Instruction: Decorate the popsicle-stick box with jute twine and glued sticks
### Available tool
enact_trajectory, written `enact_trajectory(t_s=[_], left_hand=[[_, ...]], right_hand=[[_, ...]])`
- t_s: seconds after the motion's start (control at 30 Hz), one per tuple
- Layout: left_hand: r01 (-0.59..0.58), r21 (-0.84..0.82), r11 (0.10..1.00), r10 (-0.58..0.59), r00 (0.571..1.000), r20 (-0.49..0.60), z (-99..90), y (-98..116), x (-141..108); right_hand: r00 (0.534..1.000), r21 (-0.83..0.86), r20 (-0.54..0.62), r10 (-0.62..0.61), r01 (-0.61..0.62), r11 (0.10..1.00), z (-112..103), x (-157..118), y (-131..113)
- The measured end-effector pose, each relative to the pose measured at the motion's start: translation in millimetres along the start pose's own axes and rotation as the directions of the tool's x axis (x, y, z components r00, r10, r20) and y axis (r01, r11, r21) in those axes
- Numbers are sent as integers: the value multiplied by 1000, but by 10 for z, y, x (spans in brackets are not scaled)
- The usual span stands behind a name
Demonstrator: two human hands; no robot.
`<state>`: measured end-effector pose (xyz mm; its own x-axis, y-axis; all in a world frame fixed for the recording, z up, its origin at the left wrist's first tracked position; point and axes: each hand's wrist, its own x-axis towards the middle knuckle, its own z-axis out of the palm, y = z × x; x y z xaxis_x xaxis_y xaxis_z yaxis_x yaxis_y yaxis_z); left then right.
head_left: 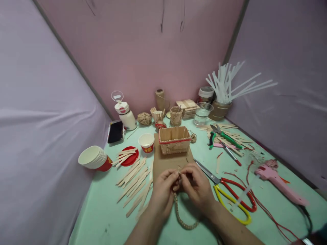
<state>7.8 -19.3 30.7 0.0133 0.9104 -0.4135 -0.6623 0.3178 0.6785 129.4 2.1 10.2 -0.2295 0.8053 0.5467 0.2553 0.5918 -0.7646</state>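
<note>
My left hand and my right hand meet at the front edge of a brown cardboard piece. Both pinch the end of a braided tan cord between thumb and fingertips. From my fingers the cord hangs down in a curve and passes under my right wrist. Just beyond my hands, a rectangular wooden-stick basket with a red cord round its rim stands on the cardboard. The exact spot where the fingertips meet is partly hidden.
Large scissors and a pink glue gun lie right, near green-handled pliers. Wooden sticks, a paper cup and stacked cups are left. A water bowl and twine ball stand behind.
</note>
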Motion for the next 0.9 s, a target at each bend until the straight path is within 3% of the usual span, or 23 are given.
enact_trajectory(t_s=[0.07, 0.2, 0.33, 0.6, 0.67, 0.73, 0.83, 0.9], left_hand=[[-106, 154, 982, 126, 984, -128, 13, -28, -20], [-116, 309, 944, 171, 972, -159, -18, -77, -20], [-53, 261, 964, 97, 982, -160, -86, -162, 52], [102, 96, 990, -98, 994, -48, -148, -204, 163], [105, 65, 992, -102, 994, -40, -114, -165, 138], [65, 100, 993, -60, 996, -60, -85, -127, 112], [-48, 369, 928, 92, 990, -104, -80, -92, 94], [-97, 538, 837, 150, 987, -56, -93, -86, 97]], right_hand=[[1000, -22, 13, 20, -20, 1000, -11, 12, 1], [999, -24, 35, 31, -30, 999, -41, 25, 1], [999, -31, 43, -2, 4, 1000, -68, 22, 7], [990, -132, 54, -133, 139, 981, -97, 62, 16], [998, -95, 29, -58, 60, 994, -102, 93, 2], [991, -5, 36, 129, -129, 992, -106, 123, -3], [884, 198, 163, 437, -464, 863, -114, 146, 15], [805, 308, 229, 548, -593, 743, -120, 140, 33]])
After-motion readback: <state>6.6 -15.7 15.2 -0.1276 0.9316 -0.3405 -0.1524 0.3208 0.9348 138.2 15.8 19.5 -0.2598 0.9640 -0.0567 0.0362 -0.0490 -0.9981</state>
